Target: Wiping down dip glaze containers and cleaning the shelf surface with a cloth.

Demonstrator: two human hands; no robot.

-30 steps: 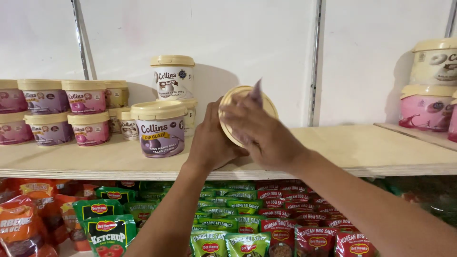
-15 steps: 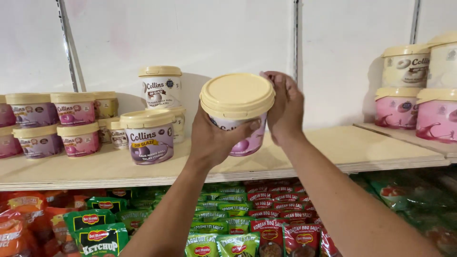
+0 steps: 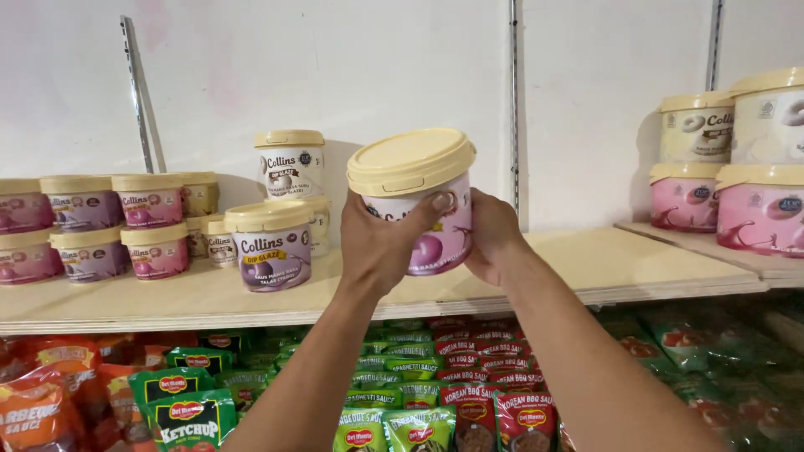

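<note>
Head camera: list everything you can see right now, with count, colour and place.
Held tub: one, pink with cream lid, in both hands above the shelf.
Purple tub: one, cream lid, front of shelf, left of the hands.
White tub: one, cream lid, stacked behind it.
Small tubs: several, pink and purple, stacked at far left.
Large tubs: four visible, pink and white, right shelf.
Wooden shelf: one, pale.
Sauce pouches: many, green, red, orange, below.
Left hand: gripping the tub's side.
Right hand: gripping the other side.

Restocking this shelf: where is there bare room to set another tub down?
The wooden shelf is bare from the purple tub rightward to the shelf's right end, under both hands holding the pink tub. The left end is crowded with stacked small tubs.
</note>
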